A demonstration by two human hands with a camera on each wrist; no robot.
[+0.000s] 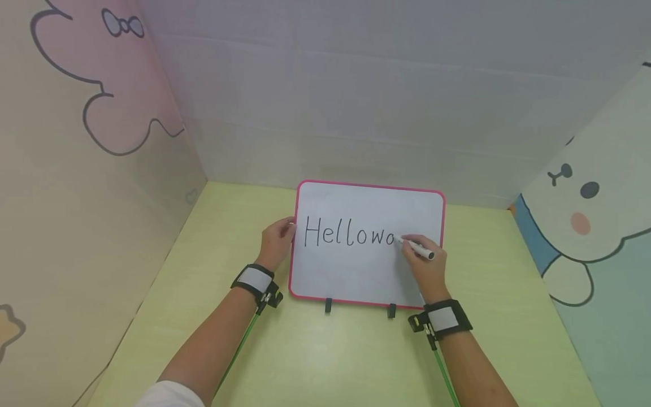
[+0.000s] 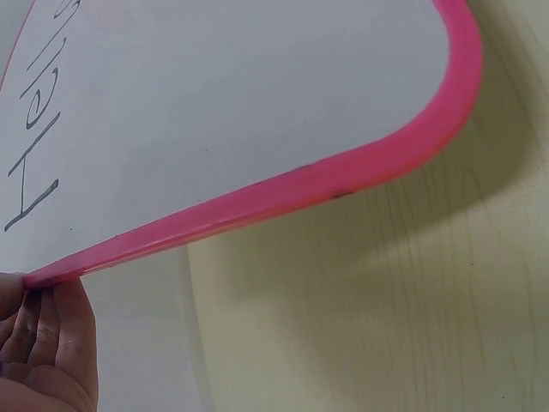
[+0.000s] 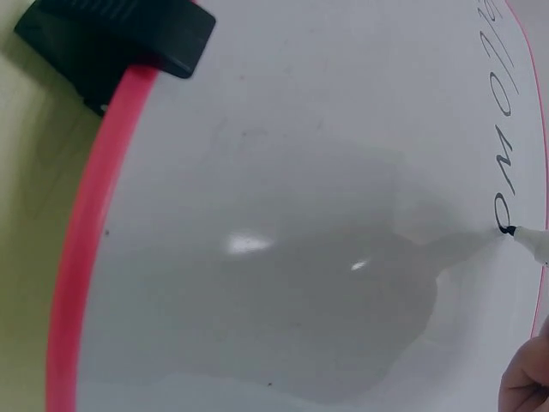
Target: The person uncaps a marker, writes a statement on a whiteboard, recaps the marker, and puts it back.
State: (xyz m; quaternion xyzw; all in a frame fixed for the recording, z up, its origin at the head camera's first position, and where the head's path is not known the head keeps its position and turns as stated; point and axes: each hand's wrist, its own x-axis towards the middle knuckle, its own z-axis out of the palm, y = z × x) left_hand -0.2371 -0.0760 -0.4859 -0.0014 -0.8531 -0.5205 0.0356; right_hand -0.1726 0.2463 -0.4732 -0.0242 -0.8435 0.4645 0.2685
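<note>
A whiteboard [image 1: 351,274] with a pink frame bears the black handwriting "Hellowo" [image 1: 348,232]. My left hand [image 1: 276,243] pinches the board's left edge; in the left wrist view the thumb and fingers [image 2: 73,335] meet at the pink rim. My right hand [image 1: 427,268] grips a white marker [image 1: 421,249] with a black end. In the right wrist view the marker's black tip [image 3: 507,230] sits at the last "o", and part of the hand [image 3: 527,378] shows at the lower right corner.
Two black clips [image 1: 328,305] hold the board's lower edge. The board stands on a pale yellow table [image 1: 325,362], in front of a white back wall [image 1: 346,113]. Cartoon-printed side panels [image 1: 585,226] flank the table. Wrist straps with cameras and green cables [image 1: 239,353] run along both forearms.
</note>
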